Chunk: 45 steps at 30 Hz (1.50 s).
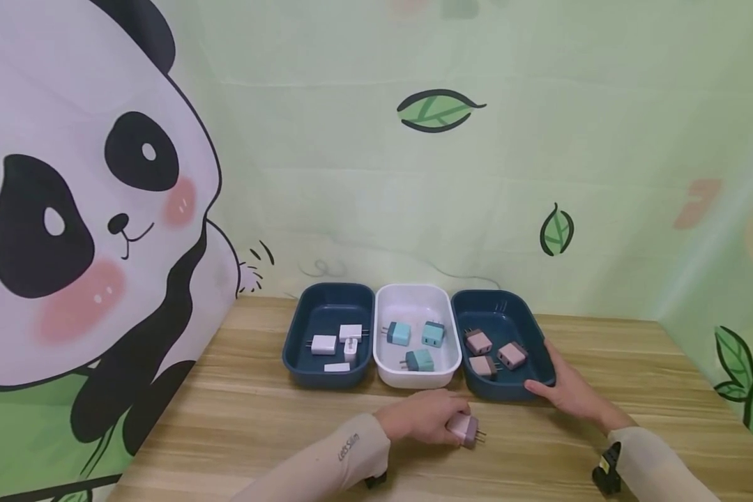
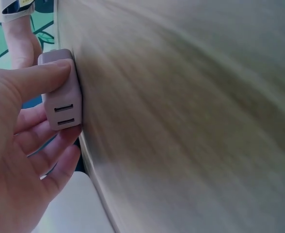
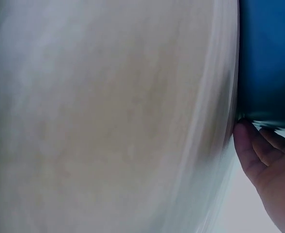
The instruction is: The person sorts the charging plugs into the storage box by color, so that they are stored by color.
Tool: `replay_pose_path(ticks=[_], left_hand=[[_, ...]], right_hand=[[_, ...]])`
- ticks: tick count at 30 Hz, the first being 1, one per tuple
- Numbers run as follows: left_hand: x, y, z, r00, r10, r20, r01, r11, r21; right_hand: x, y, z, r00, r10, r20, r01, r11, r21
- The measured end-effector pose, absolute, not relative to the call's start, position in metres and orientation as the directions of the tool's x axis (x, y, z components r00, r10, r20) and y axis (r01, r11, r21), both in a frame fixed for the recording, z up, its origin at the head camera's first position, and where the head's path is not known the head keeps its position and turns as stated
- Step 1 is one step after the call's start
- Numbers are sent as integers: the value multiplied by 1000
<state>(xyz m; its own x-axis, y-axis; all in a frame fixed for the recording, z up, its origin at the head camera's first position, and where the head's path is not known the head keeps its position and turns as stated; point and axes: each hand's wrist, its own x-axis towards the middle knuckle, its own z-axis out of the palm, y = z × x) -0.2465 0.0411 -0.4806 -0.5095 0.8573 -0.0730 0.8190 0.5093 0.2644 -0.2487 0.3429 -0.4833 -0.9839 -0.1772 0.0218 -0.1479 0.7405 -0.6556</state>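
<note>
My left hand [image 1: 422,416] pinches a pink two-port USB wall charger [image 1: 461,429] between thumb and fingers, low over the table in front of the bins. In the left wrist view the charger [image 2: 62,99] shows its two slots, with the thumb across its side. My right hand [image 1: 567,387] holds the front right corner of the right-hand dark blue bin [image 1: 542,335], thumb at the front rim and fingers along the outer side. Inside that bin lie three pink chargers [image 1: 512,355]. In the right wrist view, fingertips [image 3: 244,133] meet the blue wall [image 3: 268,63].
Left of it stands a white bin [image 1: 417,380] with three turquoise chargers [image 1: 420,360]. Beyond that, another dark blue bin [image 1: 329,378] holds several white chargers [image 1: 323,344]. All three stand side by side on the wooden table [image 1: 226,432], before a printed backdrop [image 1: 326,139].
</note>
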Motion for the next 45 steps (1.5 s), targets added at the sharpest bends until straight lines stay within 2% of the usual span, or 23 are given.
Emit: replay_pose_path(ticks=[7,13,21,27,33,39,45], left_hand=[[-247,41,-479,-509,856,-92,807,511,295],[-248,40,-476,-532,842,-87,778,526,343],[-249,38,-467,-535,845,-26,758,493,426],[-251,38,-455,-585,810,42,700,478,530],[-254,42,-438,-644,751,149,700,499,511],[-260,49,-422,-702,688,186,669,547,503],[-267,58,-415,-717,668,198,657,554,511]], right_hand=[[-250,346,-484,-982,-187,18,-152,737,-658],[-249,347,-483,-981,-193,14,-152,725,-672],[-249,347,-483,-981,-196,11,-152,725,-672],[-251,348,-485,-980,-198,18,-158,723,-673],[-251,347,-487,-979,-201,29,-170,731,-661],[-250,347,-484,-979,-201,31,-170,728,-664],[-250,346,-485,-978,-208,22,-168,721,-672]])
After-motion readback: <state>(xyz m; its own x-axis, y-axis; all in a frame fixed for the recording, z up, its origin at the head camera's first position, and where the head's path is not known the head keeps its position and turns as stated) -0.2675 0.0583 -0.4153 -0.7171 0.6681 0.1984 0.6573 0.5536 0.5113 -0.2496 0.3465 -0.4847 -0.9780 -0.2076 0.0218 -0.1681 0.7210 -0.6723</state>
